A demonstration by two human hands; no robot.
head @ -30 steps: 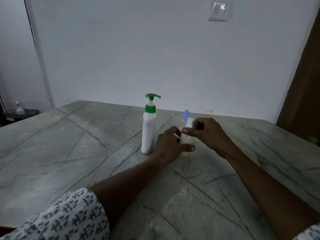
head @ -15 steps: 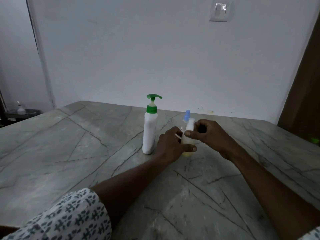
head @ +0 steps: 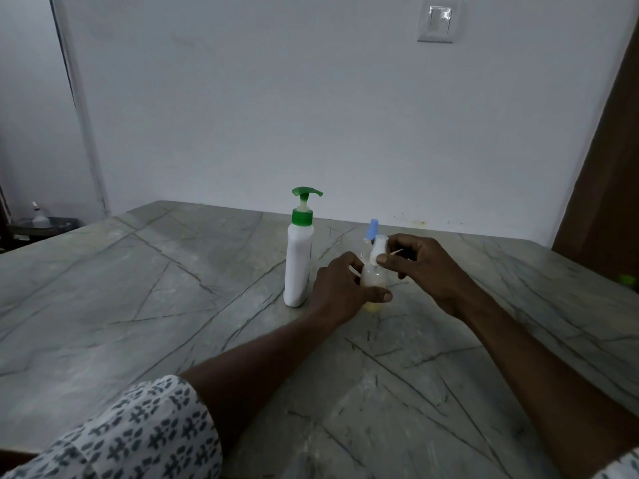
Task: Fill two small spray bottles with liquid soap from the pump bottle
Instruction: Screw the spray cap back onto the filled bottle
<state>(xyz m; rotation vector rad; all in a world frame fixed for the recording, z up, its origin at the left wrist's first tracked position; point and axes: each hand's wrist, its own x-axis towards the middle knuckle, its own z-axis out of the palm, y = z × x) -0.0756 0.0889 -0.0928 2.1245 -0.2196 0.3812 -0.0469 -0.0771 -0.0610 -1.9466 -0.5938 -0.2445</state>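
— What sort of place do we take this for?
— A room in a home, we'd say. We see a plain white painted wall (head: pixel 311 115) with a household light switch (head: pixel 438 22) high on it, and a brown wooden panel (head: pixel 608 188), perhaps a door, at the right edge.
— And in front of us?
— A grey-green veined stone tabletop (head: pixel 138 305) run up against that wall, with a soap pump bottle (head: pixel 298 257) on it. Far left we make out a low dark shelf (head: pixel 52 225) carrying a small bottle (head: pixel 38 216).
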